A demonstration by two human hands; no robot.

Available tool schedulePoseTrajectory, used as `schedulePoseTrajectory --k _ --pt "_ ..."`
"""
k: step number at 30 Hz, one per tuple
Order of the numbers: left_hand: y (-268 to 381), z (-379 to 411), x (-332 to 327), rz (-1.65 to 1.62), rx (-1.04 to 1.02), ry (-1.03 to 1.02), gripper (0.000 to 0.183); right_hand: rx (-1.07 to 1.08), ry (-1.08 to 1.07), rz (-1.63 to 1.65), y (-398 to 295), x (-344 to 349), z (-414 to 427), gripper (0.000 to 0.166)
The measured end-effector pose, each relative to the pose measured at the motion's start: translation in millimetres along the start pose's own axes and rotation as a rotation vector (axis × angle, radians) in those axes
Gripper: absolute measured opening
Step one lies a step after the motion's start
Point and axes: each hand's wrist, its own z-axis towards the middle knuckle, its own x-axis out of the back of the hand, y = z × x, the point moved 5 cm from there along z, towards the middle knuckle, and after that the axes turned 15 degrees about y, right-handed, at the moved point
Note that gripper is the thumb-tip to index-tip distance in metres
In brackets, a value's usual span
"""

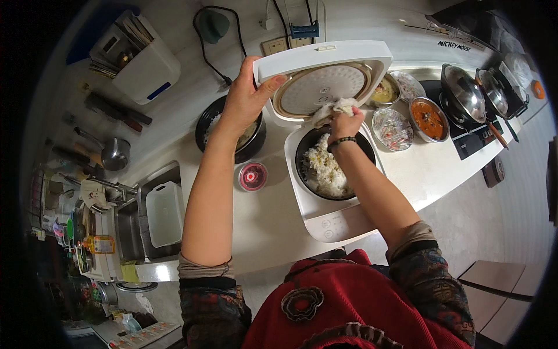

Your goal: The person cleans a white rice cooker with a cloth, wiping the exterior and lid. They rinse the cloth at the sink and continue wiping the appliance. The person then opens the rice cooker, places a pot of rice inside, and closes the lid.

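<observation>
A white rice cooker (344,224) stands on the counter with its lid (324,54) raised. My left hand (250,98) grips the lid's left edge, thumb on the inner side. In my right hand (345,124) is a bunched pale cloth (333,111), pressed near the lower rim of the lid's inner side. Below it, cooked rice (324,170) with small greenish bits sits in the cooker's black inner pot (301,174). Behind my left forearm is a black pot (202,135) with white rice, partly hidden. A round container with a reddish lid (253,176) stands between the pot and the cooker.
Right of the cooker are a plastic-wrapped dish (392,129), a bowl of red-orange soup (429,120) and another bowl of food (386,91). Lidded pans (464,94) sit on the stove. At left is a sink (130,231) holding a white basin (165,213). A black cord (205,56) hangs behind.
</observation>
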Motion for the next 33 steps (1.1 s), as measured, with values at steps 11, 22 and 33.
schedulePoseTrajectory --k 11,22,33 --pt "12 -117 15 0.092 -0.192 0.375 0.055 1.183 -0.925 -0.572 -48 -1 -119 0.018" --pt "10 -292 -25 0.376 -0.391 -0.048 0.053 1.552 -1.422 -0.637 -69 106 -183 0.02" --pt "10 -278 -23 0.25 -0.254 -0.124 0.067 0.882 -1.551 -0.787 -150 126 -50 0.039"
